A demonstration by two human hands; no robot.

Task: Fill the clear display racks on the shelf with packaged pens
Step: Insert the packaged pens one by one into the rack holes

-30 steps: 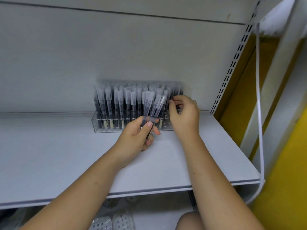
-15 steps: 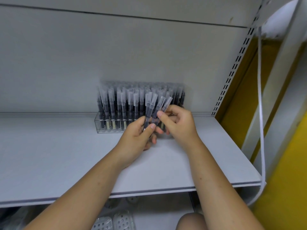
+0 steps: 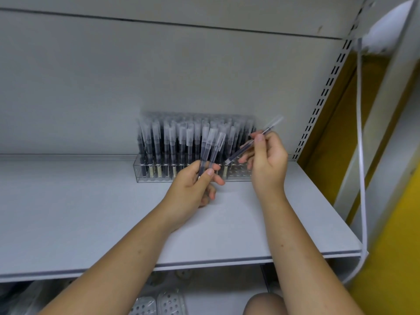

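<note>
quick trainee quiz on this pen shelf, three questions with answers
1. True or false: the right hand holds one pen at a slant.
2. The rack stands: A) on the shelf B) on the floor C) on a chair.
3. Fill in: empty holes show at the rack's ____ end.
Key: 1 true; 2 A; 3 right.

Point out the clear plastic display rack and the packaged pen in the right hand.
clear plastic display rack [image 3: 142, 172]: head view, left front wall.
packaged pen [image 3: 240, 152]: head view, lower barrel.
</note>
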